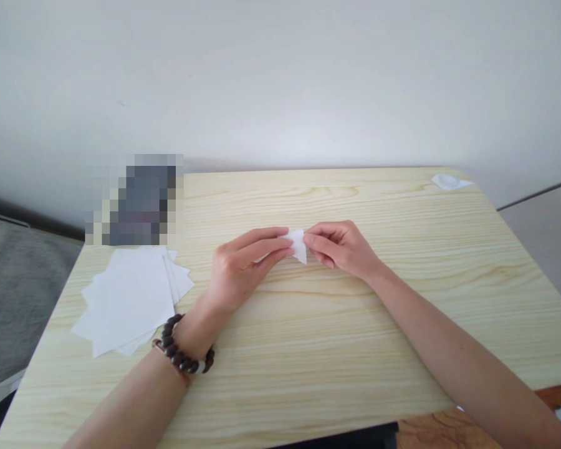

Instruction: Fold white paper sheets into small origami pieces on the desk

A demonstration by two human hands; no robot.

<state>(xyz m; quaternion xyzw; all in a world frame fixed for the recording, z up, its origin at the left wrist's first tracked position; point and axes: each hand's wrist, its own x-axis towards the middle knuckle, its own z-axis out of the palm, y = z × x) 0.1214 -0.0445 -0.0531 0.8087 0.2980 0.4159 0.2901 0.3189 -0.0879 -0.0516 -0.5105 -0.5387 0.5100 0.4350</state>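
Observation:
A small folded piece of white paper is held between my two hands over the middle of the table. My left hand grips its left side, with the fingers lying across it and covering part of it. At its right edge, my right hand pinches the paper between thumb and curled fingers. The visible part of the paper has a pointed lower corner. Dark beads circle my left wrist. How the paper is folded under the left fingers is hidden.
A fanned stack of white paper sheets lies on the wood-grain table at the left. Behind it is a dark, pixelated rectangular object. A folded white paper piece rests at the far right corner. The white wall borders the back edge.

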